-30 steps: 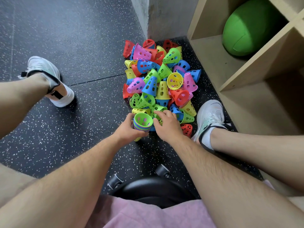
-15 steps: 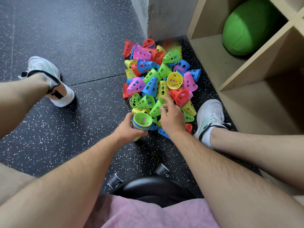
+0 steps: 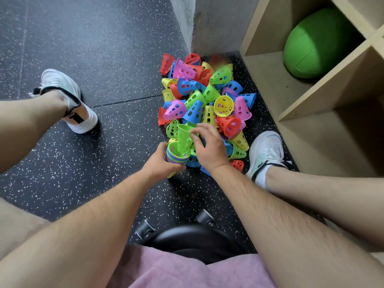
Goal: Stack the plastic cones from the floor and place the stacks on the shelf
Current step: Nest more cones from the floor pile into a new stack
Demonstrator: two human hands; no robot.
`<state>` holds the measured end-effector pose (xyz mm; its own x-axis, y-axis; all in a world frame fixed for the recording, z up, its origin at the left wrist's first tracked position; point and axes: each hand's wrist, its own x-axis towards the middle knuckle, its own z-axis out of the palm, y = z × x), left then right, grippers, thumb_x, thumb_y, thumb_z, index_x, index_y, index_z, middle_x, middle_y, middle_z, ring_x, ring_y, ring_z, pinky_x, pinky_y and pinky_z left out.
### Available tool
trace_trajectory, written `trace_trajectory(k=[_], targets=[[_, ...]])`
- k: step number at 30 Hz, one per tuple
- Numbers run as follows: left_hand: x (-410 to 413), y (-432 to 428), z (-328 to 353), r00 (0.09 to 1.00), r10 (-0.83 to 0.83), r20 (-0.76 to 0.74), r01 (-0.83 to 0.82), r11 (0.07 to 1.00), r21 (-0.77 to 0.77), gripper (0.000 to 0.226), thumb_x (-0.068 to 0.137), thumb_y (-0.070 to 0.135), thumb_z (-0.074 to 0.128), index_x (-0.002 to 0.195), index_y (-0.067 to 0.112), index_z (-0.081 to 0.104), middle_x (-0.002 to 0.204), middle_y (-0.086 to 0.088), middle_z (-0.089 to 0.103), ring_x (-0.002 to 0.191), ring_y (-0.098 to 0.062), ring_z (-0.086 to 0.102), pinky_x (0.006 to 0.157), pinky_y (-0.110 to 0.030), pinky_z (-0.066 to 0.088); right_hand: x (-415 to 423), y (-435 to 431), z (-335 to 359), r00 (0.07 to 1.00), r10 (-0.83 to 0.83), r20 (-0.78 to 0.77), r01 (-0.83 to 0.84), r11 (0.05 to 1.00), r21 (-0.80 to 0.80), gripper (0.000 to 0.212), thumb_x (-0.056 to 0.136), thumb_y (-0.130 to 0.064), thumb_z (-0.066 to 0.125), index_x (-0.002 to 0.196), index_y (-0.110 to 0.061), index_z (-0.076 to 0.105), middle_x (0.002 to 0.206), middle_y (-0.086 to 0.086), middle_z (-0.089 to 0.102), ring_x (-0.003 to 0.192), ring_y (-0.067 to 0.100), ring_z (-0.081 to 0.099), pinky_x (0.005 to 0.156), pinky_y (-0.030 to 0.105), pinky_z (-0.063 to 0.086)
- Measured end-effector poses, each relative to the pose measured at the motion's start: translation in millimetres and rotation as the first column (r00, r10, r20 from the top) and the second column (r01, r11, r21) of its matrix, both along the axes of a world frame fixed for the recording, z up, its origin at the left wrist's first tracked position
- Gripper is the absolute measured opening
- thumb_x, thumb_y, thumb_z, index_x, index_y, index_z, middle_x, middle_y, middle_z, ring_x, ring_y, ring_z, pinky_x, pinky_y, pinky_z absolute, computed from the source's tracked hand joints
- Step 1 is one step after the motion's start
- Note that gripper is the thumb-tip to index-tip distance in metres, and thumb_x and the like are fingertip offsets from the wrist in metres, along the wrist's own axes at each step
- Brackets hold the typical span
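Stacking is the step in hand, as I judge it. On the left, the left hand [image 3: 160, 163] grips a stack [image 3: 176, 157] of nested cones, mouths up, its fingers [image 3: 174, 168] curled round the lower part. The stack is held low over the floor [image 3: 104, 48], at the near edge of the heap.

Just right of it, a green cone [image 3: 184, 138] leans with its narrow end in the stack's top mouth, not yet seated. The right hand [image 3: 209, 148] pinches that cone near its rim between thumb and fingertips. The next move probably calls for straightening the cone and pressing it down until the rims meet.

Beyond and to the right lies the loose pile [image 3: 207, 96], with many cones left. At far right stands the shelf [image 3: 311, 96], with a green ball [image 3: 318, 42] in one compartment and no stack showing.

The left hand hides the stack's lower end, so its count is unclear. The right hand covers some cones, the pile's far edge is blurred, and the frame cuts off the shelf.
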<state>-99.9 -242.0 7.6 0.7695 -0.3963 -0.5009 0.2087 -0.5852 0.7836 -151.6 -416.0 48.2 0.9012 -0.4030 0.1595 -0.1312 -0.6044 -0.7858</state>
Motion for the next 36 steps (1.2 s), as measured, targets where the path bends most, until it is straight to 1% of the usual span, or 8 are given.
trace_trajectory(k=[3,8,13,17,23,28,32,36], targets=[[1.1,1.2,3.2,0.999,0.039,0.018,-0.039,0.999,-0.007,0.078,0.049,0.047,0.087,0.115,0.035,0.049,0.097,0.009,0.072,0.083,-0.009,0.072,0.085,-0.041,0.060,-3.6,6.3,-2.6,0.988,0.092,-0.121,-0.086,0.995,0.054,0.014,0.094,-0.021,0.069,0.104,-0.015,0.076,0.123,0.001,0.060,0.115,0.010,0.055,0.096,0.001,0.030],[5.0,4.1,1.8,0.991,0.119,0.067,-0.117,0.992,-0.039,0.070,0.057,0.043,0.085,0.115,0.041,0.046,0.099,0.012,0.072,0.088,-0.009,0.073,0.090,-0.048,0.059,-4.7,15.9,-6.6,0.945,0.223,-0.238,-0.195,0.971,0.137,0.026,0.096,-0.031,0.064,0.121,-0.026,0.072,0.132,-0.007,0.058,0.123,0.004,0.052,0.106,0.017,0.036],[11.2,-1.3,4.6,0.989,0.099,0.106,-0.093,0.994,-0.063,0.082,0.065,0.052,0.089,0.128,0.055,0.037,0.114,0.014,0.070,0.101,-0.005,0.071,0.096,-0.036,0.056,4.2,14.8,-11.1,0.949,0.207,-0.239,-0.165,0.969,0.183,0.031,0.097,-0.030,0.059,0.127,-0.028,0.066,0.130,-0.010,0.059,0.121,0.006,0.056,0.107,0.030,0.044],[14.5,-3.5,3.4,0.986,0.071,0.151,-0.067,0.997,-0.030,0.088,0.060,0.076,0.079,0.136,0.054,0.040,0.126,0.008,0.068,0.112,-0.008,0.067,0.101,-0.037,0.054,7.9,10.1,-13.8,0.960,0.149,-0.238,-0.092,0.968,0.234,0.027,0.098,-0.025,0.059,0.123,-0.026,0.069,0.127,-0.011,0.058,0.114,0.006,0.060,0.101,0.024,0.046],[15.7,-2.2,-2.0,0.984,0.092,0.151,-0.082,0.994,-0.069,0.078,0.061,0.064,0.087,0.126,0.054,0.045,0.118,0.011,0.071,0.108,-0.007,0.070,0.102,-0.038,0.055,28.0,12.6,-32.8,0.953,-0.087,-0.289,0.112,0.991,0.071,0.027,0.099,-0.032,0.054,0.114,-0.023,0.075,0.123,0.000,0.049,0.121,0.017,0.045,0.110,0.037,0.038],[15.0,0.6,-2.1,0.983,0.119,0.141,-0.106,0.990,-0.095,0.070,0.073,0.044,0.092,0.125,0.053,0.046,0.115,0.016,0.070,0.106,-0.004,0.068,0.096,-0.028,0.052,32.0,11.6,-31.8,0.909,-0.167,-0.382,0.176,0.984,-0.013,0.021,0.097,-0.030,0.054,0.104,-0.024,0.073,0.129,0.001,0.036,0.124,0.021,0.038,0.104,0.030,0.038],[15.2,2.0,-3.2,0.985,0.116,0.131,-0.103,0.990,-0.101,0.074,0.062,0.062,0.089,0.122,0.058,0.045,0.117,0.015,0.070,0.109,-0.007,0.069,0.103,-0.039,0.054,33.0,12.1,-29.1,0.844,-0.118,-0.523,0.197,0.976,0.097,0.025,0.097,-0.034,0.049,0.113,-0.030,0.069,0.121,-0.006,0.041,0.117,0.021,0.048,0.095,0.042,0.052],[14.5,4.3,-3.0,0.985,0.115,0.126,-0.103,0.990,-0.096,0.070,0.063,0.059,0.089,0.116,0.065,0.045,0.115,0.016,0.071,0.108,-0.007,0.070,0.104,-0.042,0.054,27.9,9.5,-22.7,0.860,-0.071,-0.505,0.147,0.983,0.114,0.026,0.100,-0.025,0.048,0.119,-0.022,0.065,0.130,-0.006,0.054,0.108,0.017,0.059,0.091,0.035,0.051]])
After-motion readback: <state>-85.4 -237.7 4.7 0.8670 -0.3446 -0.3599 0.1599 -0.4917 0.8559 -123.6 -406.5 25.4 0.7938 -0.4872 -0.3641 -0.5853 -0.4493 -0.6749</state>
